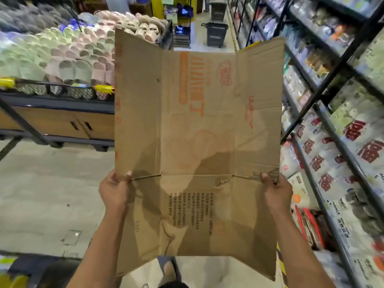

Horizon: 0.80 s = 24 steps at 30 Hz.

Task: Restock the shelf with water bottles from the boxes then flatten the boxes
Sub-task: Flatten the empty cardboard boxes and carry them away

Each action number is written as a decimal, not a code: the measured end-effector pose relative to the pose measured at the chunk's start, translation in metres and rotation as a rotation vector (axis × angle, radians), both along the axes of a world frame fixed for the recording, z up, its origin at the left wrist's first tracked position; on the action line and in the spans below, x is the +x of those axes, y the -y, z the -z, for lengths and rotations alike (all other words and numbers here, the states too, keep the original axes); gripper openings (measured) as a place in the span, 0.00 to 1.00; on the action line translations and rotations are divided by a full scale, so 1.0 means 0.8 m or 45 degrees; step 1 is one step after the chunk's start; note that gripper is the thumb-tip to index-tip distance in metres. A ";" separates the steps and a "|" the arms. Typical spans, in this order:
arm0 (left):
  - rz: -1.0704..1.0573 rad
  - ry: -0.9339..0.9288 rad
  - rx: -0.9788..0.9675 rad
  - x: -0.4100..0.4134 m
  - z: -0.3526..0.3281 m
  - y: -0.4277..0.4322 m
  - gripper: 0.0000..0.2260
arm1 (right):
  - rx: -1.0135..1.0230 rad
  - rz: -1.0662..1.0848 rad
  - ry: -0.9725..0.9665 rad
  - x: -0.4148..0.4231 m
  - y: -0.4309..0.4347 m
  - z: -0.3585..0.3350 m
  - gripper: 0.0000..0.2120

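1. Head view, the task's thing: the cardboard box (199,132) is opened out nearly flat and held up in the middle of the frame, printed face toward the camera. Its side panels at 10 and 2 o'clock angle forward along the creases.
2. Head view, hands: the left hand (115,188) at 7 o'clock pinches the box's left edge, thumb on the near face. The right hand (276,190) at 5 o'clock pinches the right edge the same way, beside a ragged, torn patch of board.
3. Head view, surroundings: the shelf (332,100) of packaged goods runs from 1 to 5 o'clock, close to the box's right edge. A slipper display (62,59) fills 9 to 11 o'clock, and shopping baskets (217,34) stand at 12. I can pick out no water bottles.
4. Risks, as I judge them:
   - Pulling on the torn patch may rip it further, and the right grip would let go.
   - The creased panels may spring back, so the box is not truly flat.
   - Swinging the sheet toward 3 o'clock could sweep packets off the shelf.
   - The sheet hides the floor ahead, so walking invites a trip.
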<state>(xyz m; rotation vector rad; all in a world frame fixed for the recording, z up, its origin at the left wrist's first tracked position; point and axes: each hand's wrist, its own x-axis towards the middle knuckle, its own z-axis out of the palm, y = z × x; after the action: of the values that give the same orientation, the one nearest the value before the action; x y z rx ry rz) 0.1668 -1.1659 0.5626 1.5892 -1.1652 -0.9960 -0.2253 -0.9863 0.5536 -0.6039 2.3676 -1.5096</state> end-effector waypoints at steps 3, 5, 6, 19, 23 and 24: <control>0.053 -0.013 0.022 -0.010 -0.001 0.095 0.06 | 0.042 0.069 -0.027 -0.006 0.085 -0.003 0.10; 0.068 -0.028 0.032 -0.019 -0.005 0.155 0.08 | 0.081 0.089 -0.047 -0.008 0.131 -0.007 0.10; 0.076 -0.038 0.029 -0.025 -0.010 0.186 0.07 | 0.077 0.098 -0.040 -0.009 0.156 -0.009 0.10; 0.101 0.066 0.071 -0.186 0.008 0.519 0.10 | 0.090 0.129 0.035 -0.156 0.475 0.036 0.08; 0.149 0.083 0.096 -0.227 0.009 0.607 0.05 | 0.136 0.112 0.073 -0.204 0.562 0.046 0.08; 0.133 0.106 0.116 -0.235 0.013 0.631 0.04 | 0.140 0.111 0.093 -0.214 0.586 0.046 0.06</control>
<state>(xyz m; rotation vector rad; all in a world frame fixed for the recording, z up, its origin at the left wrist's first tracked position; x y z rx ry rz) -0.0214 -1.6706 0.5518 1.6692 -1.2873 -1.0721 -0.3961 -1.4549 0.5166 -0.4185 2.4303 -1.3998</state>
